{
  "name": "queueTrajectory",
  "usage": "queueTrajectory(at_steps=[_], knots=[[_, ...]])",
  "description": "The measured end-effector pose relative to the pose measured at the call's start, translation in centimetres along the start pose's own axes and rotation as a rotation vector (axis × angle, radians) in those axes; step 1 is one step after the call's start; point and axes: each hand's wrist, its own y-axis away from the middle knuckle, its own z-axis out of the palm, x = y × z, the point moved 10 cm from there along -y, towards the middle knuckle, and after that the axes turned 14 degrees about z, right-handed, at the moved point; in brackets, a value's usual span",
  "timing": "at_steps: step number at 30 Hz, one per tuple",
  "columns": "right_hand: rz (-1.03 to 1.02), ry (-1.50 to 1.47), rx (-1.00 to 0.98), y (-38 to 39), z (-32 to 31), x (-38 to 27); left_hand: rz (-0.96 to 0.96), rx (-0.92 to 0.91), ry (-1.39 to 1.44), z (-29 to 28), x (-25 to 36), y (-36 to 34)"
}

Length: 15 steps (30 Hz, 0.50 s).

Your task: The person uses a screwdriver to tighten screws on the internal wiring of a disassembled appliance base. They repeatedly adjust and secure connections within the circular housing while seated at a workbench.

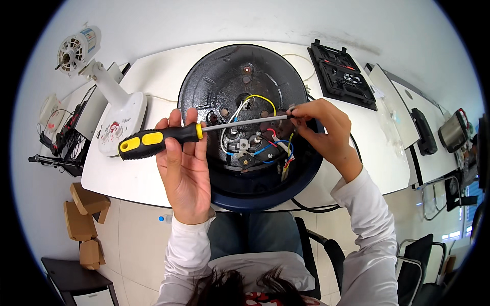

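A yellow and black screwdriver (162, 141) lies across the open underside of a round black appliance (204, 84). My left hand (187, 168), palm up, supports it near the front of the handle, which rests between the thumb and the fingers. At the far end of the grey shaft, my right hand (322, 131) pinches around the tip with thumb and fingers. A small dark piece shows at that tip, too small to make out. Under the shaft sit colored wires (263, 98) and a small black part with a metal bracket (247, 161) inside the appliance.
A fan base with a bare motor (74, 53) stands at the left of the white table (365, 140). An open black tool case (347, 76) lies at the back right. A black cord (316, 209) runs off the appliance's right side. Cardboard boxes (80, 222) are on the floor at left.
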Motion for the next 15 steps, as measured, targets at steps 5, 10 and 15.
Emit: queueTrajectory(at_steps=[5, 10, 15], knots=[[0.356, -0.275, -0.079, 0.9, 1.5, 3.8, -0.037, 0.159, -0.030, -0.6, -0.7, 0.7], [0.529, -0.526, -0.304, 1.1, 2.5, 4.3, -0.038, 0.241, 0.041, -1.2, -0.8, 0.4], [0.551, -0.521, -0.523, 1.0, 2.2, 2.1, -0.016, 0.246, 0.039, -1.0, -0.5, 0.2]])
